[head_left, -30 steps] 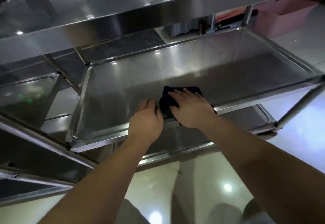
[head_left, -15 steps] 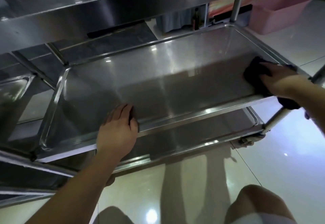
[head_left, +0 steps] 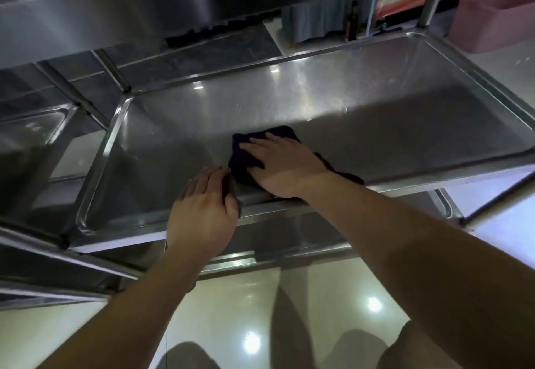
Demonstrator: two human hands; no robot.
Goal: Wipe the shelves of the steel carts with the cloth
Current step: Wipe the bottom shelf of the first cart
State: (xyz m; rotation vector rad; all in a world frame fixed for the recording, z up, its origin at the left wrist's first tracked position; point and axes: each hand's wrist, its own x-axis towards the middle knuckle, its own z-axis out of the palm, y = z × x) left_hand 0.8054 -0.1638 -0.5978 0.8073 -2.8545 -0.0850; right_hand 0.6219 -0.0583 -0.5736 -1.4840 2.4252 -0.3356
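Observation:
A dark cloth (head_left: 246,154) lies on the middle shelf (head_left: 376,125) of a steel cart, near the shelf's front rim at the centre. My right hand (head_left: 283,166) presses flat on the cloth with straight fingers pointing left. My left hand (head_left: 202,212) rests over the front rim just left of the cloth, fingers on the shelf and thumb wrapped over the edge. Part of the cloth is hidden under my right palm and wrist.
The cart's top shelf (head_left: 115,12) overhangs the view. A lower shelf (head_left: 318,241) shows beneath. A second steel cart (head_left: 34,137) stands to the left. A pink bin (head_left: 492,15) sits on the floor at the back right. Glossy floor tiles (head_left: 260,325) lie below.
My right hand swept the cloth from the shelf's right end back to the centre front. My left hand stayed on the front rim.

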